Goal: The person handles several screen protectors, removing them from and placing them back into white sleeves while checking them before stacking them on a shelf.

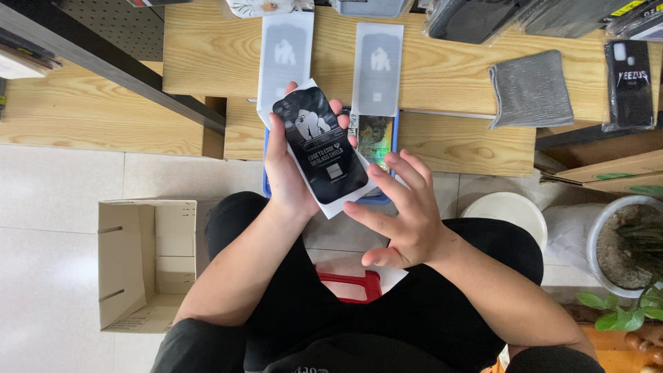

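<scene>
At a low wooden bench point(456, 141), seen from above, a seated person in black holds a black screen-protector packet point(320, 144) with a white backing up in front of the bench edge. Left hand point(293, 169) grips the packet from underneath and along its side, thumb on the left margin and fingertips curling over the top right corner. Right hand point(404, 211) is spread open just beside the packet's lower right corner, fingers splayed and holding nothing; the forefinger tip sits at the packet's lower edge, though whether it touches cannot be told. Behind the packet lies a phone in a blue case point(376, 141), its shiny back partly hidden by the hands. Two pale grey sleeves point(285, 59) bearing an animal silhouette lie side by side on the raised part of the bench, the right one point(377, 69) overlapping the phone's top. Farther right rest a folded grey cloth point(530, 88) and a black phone case in a clear wrapper point(630, 83). On the tiled floor to the person's left stands an open cardboard box point(141, 262); to the right are a white round lid point(507, 207) and a potted plant point(628, 249). A red object point(349, 283) lies on the person's lap.
</scene>
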